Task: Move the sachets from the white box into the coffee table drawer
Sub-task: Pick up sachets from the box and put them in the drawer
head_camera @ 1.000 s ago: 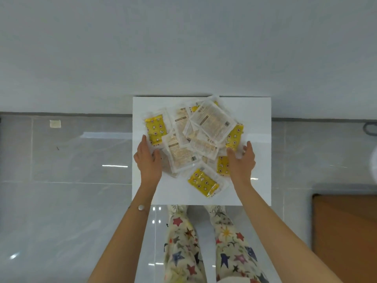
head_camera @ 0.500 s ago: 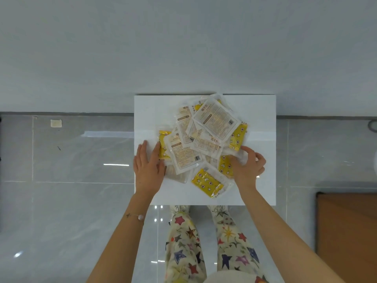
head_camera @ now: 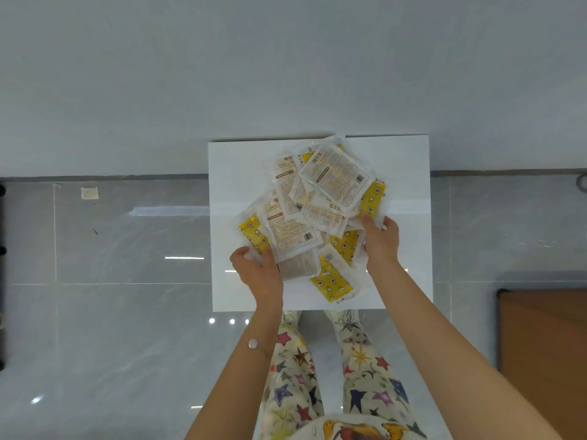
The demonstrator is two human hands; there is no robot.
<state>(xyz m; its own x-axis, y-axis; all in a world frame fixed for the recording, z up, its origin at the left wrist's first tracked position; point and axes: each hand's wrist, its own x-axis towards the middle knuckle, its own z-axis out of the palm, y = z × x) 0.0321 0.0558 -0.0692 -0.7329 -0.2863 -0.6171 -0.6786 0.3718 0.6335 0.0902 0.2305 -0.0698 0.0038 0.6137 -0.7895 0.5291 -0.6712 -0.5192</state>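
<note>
Grey floor tiles (head_camera: 111, 312) lay open on either side of the white box (head_camera: 409, 192), with a brown wooden surface (head_camera: 543, 338) well apart at the right. The pile of sachets (head_camera: 317, 211) sat over the box's middle, with bare white margin on both sides. The left hand (head_camera: 259, 271) clasped the pile's lower left edge and the right hand (head_camera: 382, 242) its right edge, fingers curled round the packets.

Yellow-white sachets (head_camera: 313, 214) heaped, seemingly on white box (head_camera: 235, 173)
</note>
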